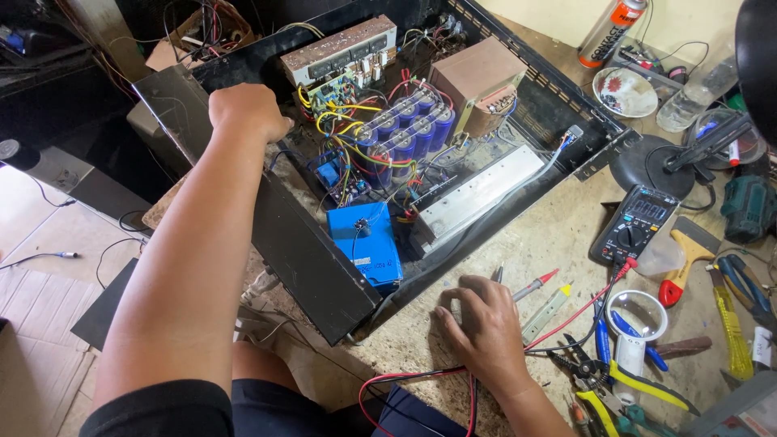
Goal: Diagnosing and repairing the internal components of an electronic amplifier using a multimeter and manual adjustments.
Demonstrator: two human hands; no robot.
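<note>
Left hand (247,112) is closed into a fist, gripping the left wall of the open black metal case (307,251); fingers curl over the wall's edge. The case sits tilted on the workbench (550,243), lid off. Inside: a row of blue capacitors (405,133) at centre, a brown transformer (477,81) to their right, a blue box (366,243) at the near corner, a long silver heat sink (481,194) along the near wall.

Right hand (477,324) rests palm down on the workbench just outside the case's near wall, fingers loosely spread. A thin pen-like tool shows at its fingertips; whether the hand clamps it I cannot tell. Red and black leads (421,376) pass under the wrist. A multimeter (634,226) lies to the right, pliers (599,380) nearby.
</note>
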